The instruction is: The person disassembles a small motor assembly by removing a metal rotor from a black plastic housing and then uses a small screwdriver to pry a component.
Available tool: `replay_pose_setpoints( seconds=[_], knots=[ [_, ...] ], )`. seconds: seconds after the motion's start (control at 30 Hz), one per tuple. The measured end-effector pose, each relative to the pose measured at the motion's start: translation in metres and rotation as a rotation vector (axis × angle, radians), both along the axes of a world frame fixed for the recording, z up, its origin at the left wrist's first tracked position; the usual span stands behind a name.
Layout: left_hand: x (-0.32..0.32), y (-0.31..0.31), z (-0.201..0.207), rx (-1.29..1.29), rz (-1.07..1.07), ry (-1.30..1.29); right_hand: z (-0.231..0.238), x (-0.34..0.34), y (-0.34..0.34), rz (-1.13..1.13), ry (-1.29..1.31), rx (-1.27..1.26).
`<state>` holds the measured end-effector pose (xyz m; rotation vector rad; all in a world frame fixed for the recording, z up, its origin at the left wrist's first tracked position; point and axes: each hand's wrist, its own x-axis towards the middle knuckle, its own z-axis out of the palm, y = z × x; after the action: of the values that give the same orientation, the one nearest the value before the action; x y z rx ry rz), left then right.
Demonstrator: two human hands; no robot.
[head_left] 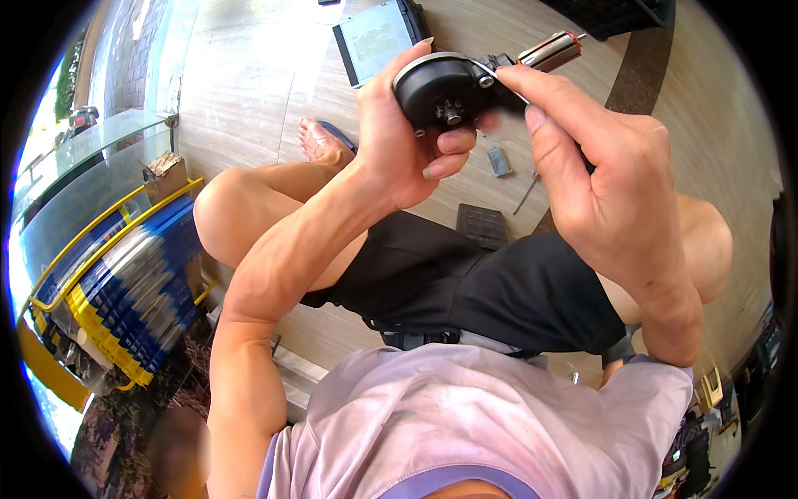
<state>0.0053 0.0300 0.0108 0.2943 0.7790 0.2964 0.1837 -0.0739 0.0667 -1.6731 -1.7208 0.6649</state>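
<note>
My left hand [399, 133] is wrapped round a black, round housing [440, 93] with a silver rim, a central hub and small screws. A shiny metal cylinder [550, 52] with a reddish end sticks out at the housing's far right; whether it is fixed to it I cannot tell. My right hand [603, 158] is closed, thumb and forefinger pinching a thin, light metal strip or rod [509, 81] against the housing's right edge. The fingers hide most of that piece, so its kind is unclear.
On the tiled floor lie a flat device with a pale screen [378, 41], a small grey block [498, 161], a thin screwdriver [527, 193] and a black case [482, 225]. A yellow rack [116, 233] with blue and yellow packages stands at left, beside a glass cabinet [100, 150].
</note>
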Motion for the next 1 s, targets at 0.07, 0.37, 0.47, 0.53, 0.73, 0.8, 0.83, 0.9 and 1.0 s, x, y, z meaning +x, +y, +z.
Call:
replay_pose_setpoints(
  seconds=[0.07,0.37,0.47,0.53,0.73,0.8,0.83,0.9,1.0],
  knots=[
    [0.0,-0.001,-0.001,-0.005,0.004,0.027,0.0,0.0,0.002,0.006,0.003,0.009],
    [0.0,-0.004,-0.003,0.062,0.055,0.097,-0.003,-0.003,0.009,0.001,0.042,-0.044],
    [-0.001,-0.005,-0.003,0.084,0.055,0.114,-0.004,-0.005,0.009,-0.001,0.057,-0.067],
    [-0.001,-0.006,-0.003,0.114,0.062,0.123,-0.006,-0.008,0.009,-0.005,0.055,-0.045],
    [-0.002,-0.006,-0.002,0.21,0.082,0.131,-0.01,-0.003,0.01,-0.016,0.133,-0.013],
    [-0.002,-0.006,-0.002,0.235,0.08,0.115,-0.01,-0.001,0.009,-0.014,0.135,-0.034],
    [-0.002,-0.005,-0.002,0.204,0.075,0.12,-0.011,-0.002,0.008,-0.024,0.158,-0.045],
    [-0.001,-0.006,-0.003,0.183,0.076,0.122,-0.015,-0.007,0.007,-0.027,0.105,0.035],
    [0.001,-0.008,-0.004,0.167,0.068,0.143,-0.021,-0.014,0.006,-0.04,0.055,0.062]
  ],
)
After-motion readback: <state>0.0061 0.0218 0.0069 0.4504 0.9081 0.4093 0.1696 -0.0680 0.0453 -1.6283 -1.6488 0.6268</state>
